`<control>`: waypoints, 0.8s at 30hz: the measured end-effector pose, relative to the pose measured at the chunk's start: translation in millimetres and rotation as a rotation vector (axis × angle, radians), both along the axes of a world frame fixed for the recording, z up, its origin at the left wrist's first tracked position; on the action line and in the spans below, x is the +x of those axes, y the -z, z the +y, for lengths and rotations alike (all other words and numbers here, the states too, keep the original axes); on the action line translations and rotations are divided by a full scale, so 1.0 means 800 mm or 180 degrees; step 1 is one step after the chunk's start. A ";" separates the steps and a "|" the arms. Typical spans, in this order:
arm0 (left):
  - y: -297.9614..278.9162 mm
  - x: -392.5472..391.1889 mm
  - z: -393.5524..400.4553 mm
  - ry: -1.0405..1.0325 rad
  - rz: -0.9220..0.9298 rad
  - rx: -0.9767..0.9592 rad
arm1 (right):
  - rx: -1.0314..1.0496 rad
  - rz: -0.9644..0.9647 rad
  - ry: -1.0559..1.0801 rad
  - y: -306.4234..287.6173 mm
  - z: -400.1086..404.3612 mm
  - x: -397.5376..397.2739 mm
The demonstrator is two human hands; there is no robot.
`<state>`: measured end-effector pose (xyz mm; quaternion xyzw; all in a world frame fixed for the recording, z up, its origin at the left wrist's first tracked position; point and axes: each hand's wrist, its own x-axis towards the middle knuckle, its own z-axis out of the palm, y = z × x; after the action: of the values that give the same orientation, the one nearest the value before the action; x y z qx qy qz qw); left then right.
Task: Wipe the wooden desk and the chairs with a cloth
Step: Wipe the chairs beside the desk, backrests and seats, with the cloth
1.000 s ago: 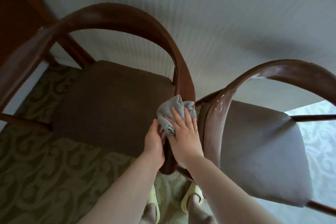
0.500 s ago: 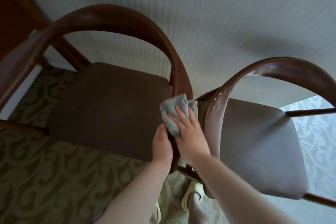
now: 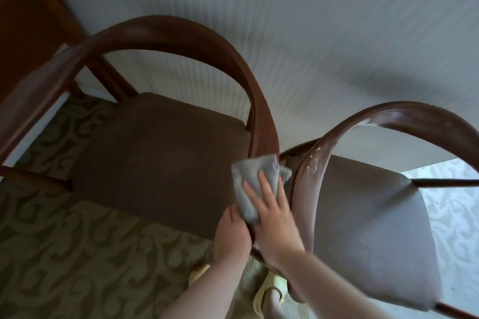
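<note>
Head view, crumpled grey cloth (image 3: 255,176) under right hand (image 3: 272,211), on dark chair arm (image 3: 261,122)

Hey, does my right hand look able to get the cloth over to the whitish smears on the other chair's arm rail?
Probably yes. The right hand presses the cloth on the left chair's rail, and the smeared rail stands right beside it, with nothing between them.

right hand (image 3: 274,217) and grey cloth (image 3: 252,181) slid slightly up the left chair's armrest (image 3: 261,122), left hand (image 3: 232,235) following
</note>
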<state>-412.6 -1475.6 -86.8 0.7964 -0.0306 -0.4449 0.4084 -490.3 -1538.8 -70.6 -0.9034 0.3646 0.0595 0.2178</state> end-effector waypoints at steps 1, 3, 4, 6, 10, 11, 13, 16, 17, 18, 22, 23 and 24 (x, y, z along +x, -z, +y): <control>-0.002 0.000 -0.003 0.0043 -0.0031 0.0003 | 0.0038 0.0112 -0.0159 -0.003 0.013 -0.012; -0.005 -0.004 -0.009 0.0123 -0.0203 0.0151 | -0.0132 0.0283 -0.0646 -0.007 -0.010 -0.017; -0.006 -0.006 -0.014 0.0125 -0.0342 0.0326 | -0.0348 0.0344 -0.0876 -0.008 -0.040 -0.007; -0.009 -0.004 -0.028 -0.0012 -0.0430 0.0615 | -0.0480 0.0528 -0.0891 -0.013 -0.102 0.029; -0.015 0.018 -0.081 0.0159 -0.0383 0.0790 | -0.0272 0.0455 -0.0201 -0.010 -0.131 0.076; -0.014 0.023 -0.092 0.0260 -0.0408 0.0790 | -0.0224 0.0369 -0.0114 -0.009 -0.116 0.071; -0.008 0.029 -0.111 0.0378 -0.0569 0.0903 | -0.0065 0.0139 -0.0125 -0.004 -0.107 0.055; -0.006 0.027 -0.127 0.0346 -0.0922 0.1283 | -0.0296 0.0343 -0.0734 0.004 -0.150 0.049; -0.007 0.026 -0.130 0.0291 -0.0962 0.1353 | -0.0380 0.0459 -0.0909 0.005 -0.167 0.054; -0.005 0.025 -0.130 0.0226 -0.0973 0.1373 | -0.0391 0.0545 -0.0981 0.004 -0.181 0.064; 0.003 0.025 -0.132 0.0080 -0.0934 0.1417 | -0.0177 0.0535 -0.0883 -0.003 -0.223 0.118; 0.002 0.025 -0.132 0.0071 -0.0939 0.1443 | -0.0099 0.0507 -0.0894 -0.007 -0.234 0.128; 0.001 0.024 -0.132 0.0075 -0.0926 0.1456 | -0.0014 0.0497 -0.0935 -0.013 -0.243 0.136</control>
<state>-393.0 -1581.4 -87.9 0.9231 0.0031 -0.3259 0.2040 -381.6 -1733.5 -60.1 -0.9401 0.2445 0.1600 0.1758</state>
